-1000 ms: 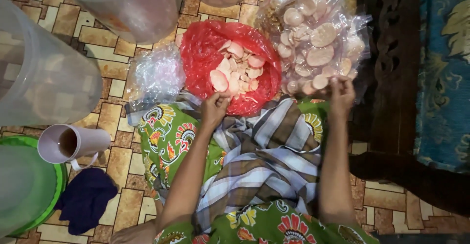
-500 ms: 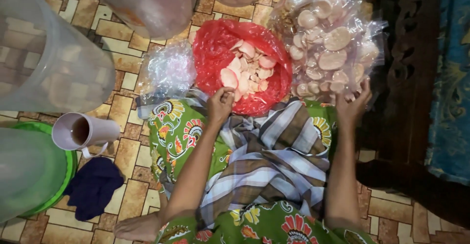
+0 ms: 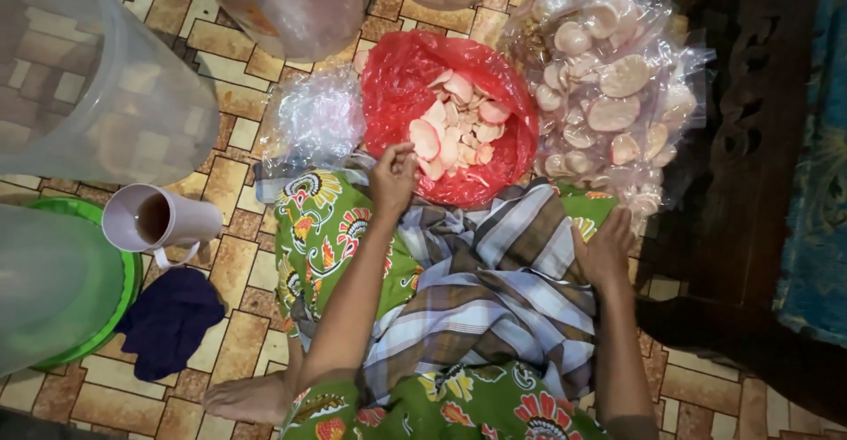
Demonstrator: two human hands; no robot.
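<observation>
Left hand is curled at the near edge of the red plastic bag, fingertips bunched together like it's pinching one of the pale pink crackers, though I can't quite make out whether it's got one. Right hand is off to the right of the red bag, fingers loosely spread and resting on the striped brown and white cloth in the person's lap, just below the big clear bag.

The red bag sits open on the tiled floor with a heap of flat crackers in the middle. The clear bag right beside it, touching its right side, is stuffed full of bigger round crackers. On the red bag's left there's a crumpled clear plastic bag that looks pretty much flat.

Farther left of the red bag: a large see-through tub, a pale plastic mug lying on its side, a dark blue rag and a green-rimmed basin. Above the red bag are two more clear containers. Under the striped cloth there's green flowery fabric.
</observation>
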